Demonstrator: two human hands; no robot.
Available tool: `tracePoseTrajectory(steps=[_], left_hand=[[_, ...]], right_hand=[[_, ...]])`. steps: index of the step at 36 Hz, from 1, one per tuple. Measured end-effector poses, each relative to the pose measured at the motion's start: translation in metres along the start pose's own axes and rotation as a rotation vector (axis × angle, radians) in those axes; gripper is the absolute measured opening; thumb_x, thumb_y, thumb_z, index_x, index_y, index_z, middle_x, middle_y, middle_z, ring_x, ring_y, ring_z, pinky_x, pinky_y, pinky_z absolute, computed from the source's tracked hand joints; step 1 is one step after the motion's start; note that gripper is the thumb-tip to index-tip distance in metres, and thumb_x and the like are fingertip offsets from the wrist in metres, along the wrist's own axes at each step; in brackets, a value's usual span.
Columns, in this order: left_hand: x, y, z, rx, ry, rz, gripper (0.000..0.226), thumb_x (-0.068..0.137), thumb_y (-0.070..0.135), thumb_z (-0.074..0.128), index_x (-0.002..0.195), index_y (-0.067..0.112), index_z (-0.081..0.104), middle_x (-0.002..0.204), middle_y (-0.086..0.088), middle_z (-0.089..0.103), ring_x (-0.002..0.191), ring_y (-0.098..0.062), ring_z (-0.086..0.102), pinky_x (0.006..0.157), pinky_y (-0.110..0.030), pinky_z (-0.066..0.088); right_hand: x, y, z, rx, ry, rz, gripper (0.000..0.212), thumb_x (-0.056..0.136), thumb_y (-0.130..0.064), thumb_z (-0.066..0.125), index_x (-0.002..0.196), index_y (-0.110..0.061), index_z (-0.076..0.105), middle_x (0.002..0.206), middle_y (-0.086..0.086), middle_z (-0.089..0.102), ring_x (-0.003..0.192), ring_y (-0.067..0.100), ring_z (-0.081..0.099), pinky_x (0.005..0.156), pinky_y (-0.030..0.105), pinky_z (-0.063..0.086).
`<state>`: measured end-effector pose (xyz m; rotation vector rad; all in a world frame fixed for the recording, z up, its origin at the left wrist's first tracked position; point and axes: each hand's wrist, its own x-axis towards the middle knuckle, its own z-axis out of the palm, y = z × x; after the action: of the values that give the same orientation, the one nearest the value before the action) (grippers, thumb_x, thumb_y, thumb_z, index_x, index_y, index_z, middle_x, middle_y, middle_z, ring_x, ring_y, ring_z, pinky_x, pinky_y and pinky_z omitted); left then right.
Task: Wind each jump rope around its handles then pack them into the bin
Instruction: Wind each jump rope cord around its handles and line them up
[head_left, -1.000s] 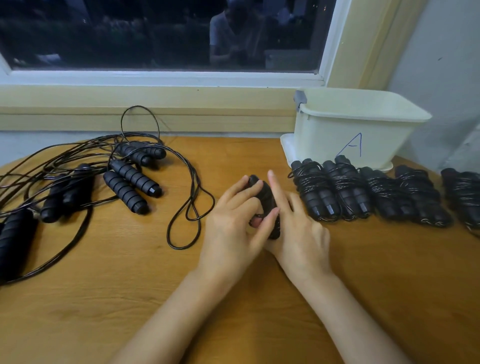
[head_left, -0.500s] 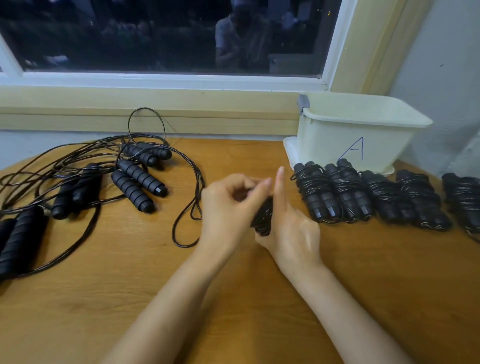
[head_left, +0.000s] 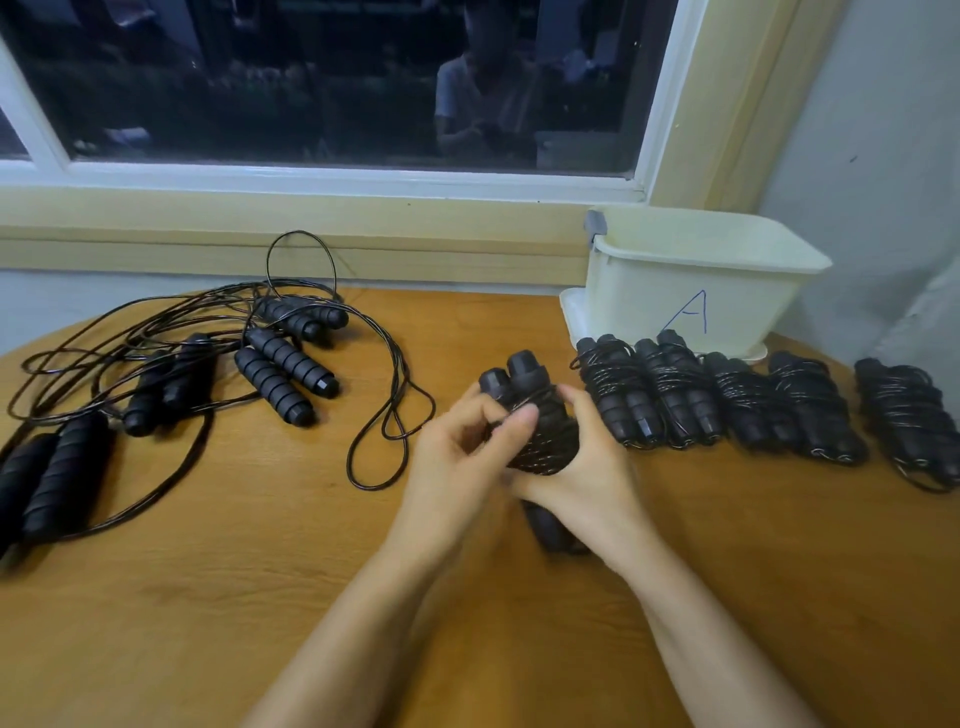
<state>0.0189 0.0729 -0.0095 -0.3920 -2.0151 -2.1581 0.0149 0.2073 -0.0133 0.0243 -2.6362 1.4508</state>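
wound ropes (head_left: 769, 400) fronting bin (head_left: 696, 291), loose ropes (head_left: 208, 364) left, bare table (head_left: 260, 597) near

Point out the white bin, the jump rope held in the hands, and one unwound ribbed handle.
white bin (head_left: 639, 306): head view, bare front wall.
held jump rope (head_left: 545, 441): head view, wound cord coils.
ribbed handle (head_left: 292, 362): head view, middle of grip.

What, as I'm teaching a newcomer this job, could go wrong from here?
First, the held bundle, gripped by the right hand, seems to have its cord merely pinched by the left hand; a slip could loosen the coils. Second, the loose ropes overlap on the table, so pulling one may drag others along.
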Motion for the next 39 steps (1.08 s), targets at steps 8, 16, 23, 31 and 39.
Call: tracePoseTrajectory(steps=[8, 16, 23, 31, 39], left_hand=[[0.004, 0.007, -0.017, -0.357, -0.100, -0.306, 0.045, 0.094, 0.027, 0.062, 0.092, -0.017, 0.055, 0.096, -0.018, 0.056, 0.093, -0.032, 0.056, 0.076, -0.028, 0.056], [-0.001, 0.009, -0.015, -0.383, 0.017, -0.366, 0.057, 0.090, 0.025, 0.061, 0.114, -0.025, 0.048, 0.109, -0.022, 0.053, 0.088, -0.032, 0.059, 0.073, -0.028, 0.057], [0.004, 0.008, -0.008, -0.498, 0.113, -0.394, 0.038, 0.091, 0.020, 0.060, 0.121, -0.003, 0.057, 0.089, -0.008, 0.074, 0.078, -0.019, 0.072, 0.069, -0.027, 0.060], [-0.005, 0.000, 0.002, -0.253, 0.069, -0.271, 0.027, 0.091, 0.025, 0.062, 0.083, 0.001, 0.057, 0.087, -0.015, 0.058, 0.082, -0.020, 0.057, 0.070, -0.028, 0.049], [-0.008, -0.026, -0.006, 0.528, 0.203, 0.365, 0.022, 0.086, 0.038, 0.067, 0.084, 0.016, 0.073, 0.126, 0.005, 0.060, 0.122, -0.008, 0.053, 0.100, -0.020, 0.043]], right_hand=[[-0.006, 0.004, -0.013, 0.369, -0.194, 0.053, 0.060, 0.062, -0.009, 0.090, 0.109, -0.030, 0.060, 0.095, -0.007, 0.073, 0.088, 0.008, 0.070, 0.074, 0.028, 0.056], [-0.009, 0.016, -0.004, 0.333, -0.230, 0.054, 0.071, 0.063, -0.026, 0.092, 0.120, -0.035, 0.051, 0.109, -0.013, 0.068, 0.105, 0.008, 0.064, 0.089, 0.030, 0.051], [-0.025, 0.002, 0.004, -0.432, 0.232, -0.455, 0.087, 0.073, -0.048, 0.074, 0.148, -0.044, 0.031, 0.142, -0.014, 0.040, 0.122, 0.010, 0.051, 0.067, 0.027, 0.051], [-0.022, 0.020, 0.018, -0.440, 0.255, -0.437, 0.099, 0.069, -0.042, 0.081, 0.151, -0.033, 0.026, 0.152, -0.010, 0.038, 0.126, 0.018, 0.052, 0.064, 0.031, 0.059], [-0.016, 0.025, 0.028, -0.409, 0.269, -0.417, 0.092, 0.065, -0.040, 0.084, 0.142, -0.032, 0.035, 0.147, -0.013, 0.039, 0.120, 0.017, 0.056, 0.063, 0.027, 0.054]])
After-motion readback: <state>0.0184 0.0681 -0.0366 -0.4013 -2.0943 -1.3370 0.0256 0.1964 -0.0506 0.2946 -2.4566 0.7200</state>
